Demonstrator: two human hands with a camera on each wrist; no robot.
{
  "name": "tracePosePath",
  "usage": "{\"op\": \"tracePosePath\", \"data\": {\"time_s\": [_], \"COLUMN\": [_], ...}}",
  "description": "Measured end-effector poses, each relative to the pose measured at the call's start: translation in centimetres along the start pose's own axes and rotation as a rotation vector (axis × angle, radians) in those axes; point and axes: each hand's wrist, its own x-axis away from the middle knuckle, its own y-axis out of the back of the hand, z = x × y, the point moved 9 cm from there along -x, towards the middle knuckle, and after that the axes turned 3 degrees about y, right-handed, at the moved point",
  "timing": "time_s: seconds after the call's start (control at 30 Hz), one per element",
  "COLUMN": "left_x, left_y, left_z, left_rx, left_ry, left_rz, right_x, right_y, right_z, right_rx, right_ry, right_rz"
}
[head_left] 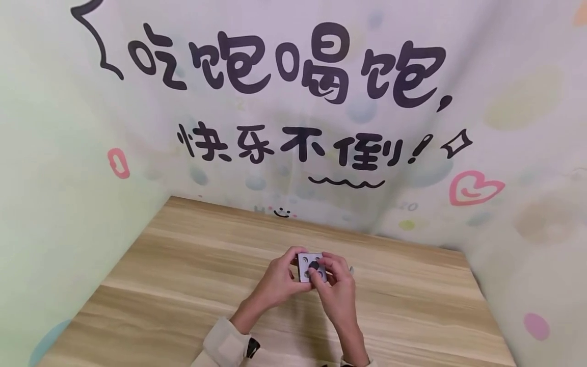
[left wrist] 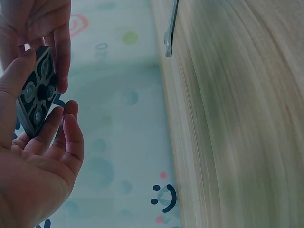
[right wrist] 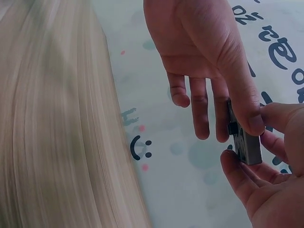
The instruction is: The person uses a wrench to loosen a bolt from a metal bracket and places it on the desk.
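A small square metal block [head_left: 303,275] with round recesses near its corners is held up over the table. My left hand [head_left: 279,278] grips it by its edges, thumb on one side and fingers on the other. At the middle of its face sits a black knob [head_left: 314,265], which the thumb and index finger of my right hand [head_left: 338,285] pinch. In the left wrist view the block [left wrist: 37,90] shows dark patterned metal with round inserts at its corners. In the right wrist view the other fingers of my right hand [right wrist: 202,47] hang straight beside the block.
A grey wrench-like tool [left wrist: 171,31] lies on the wood-grain table [head_left: 183,285], mostly hidden behind my right hand in the head view. A printed cloth wall [head_left: 275,112] rises along the table's far edge and both sides.
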Motion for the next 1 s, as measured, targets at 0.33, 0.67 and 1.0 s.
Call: {"op": "tracePosePath", "data": {"time_s": [0.33, 0.67, 1.0], "left_x": [0.1, -0.45, -0.04], "left_y": [-0.04, 0.06, 0.2], "left_z": [-0.04, -0.09, -0.03], "left_rx": [-0.005, -0.01, 0.003], "left_ry": [0.0, -0.017, -0.017], "left_rz": [0.013, -0.001, -0.005], "right_x": [0.34, -0.28, -0.13], "right_y": [-0.02, -0.03, -0.22], "right_z": [0.23, 0.26, 0.17], "right_rx": [-0.007, -0.001, -0.012], "right_ry": [0.023, 0.051, 0.007], "right_rz": [0.021, 0.058, 0.059]}}
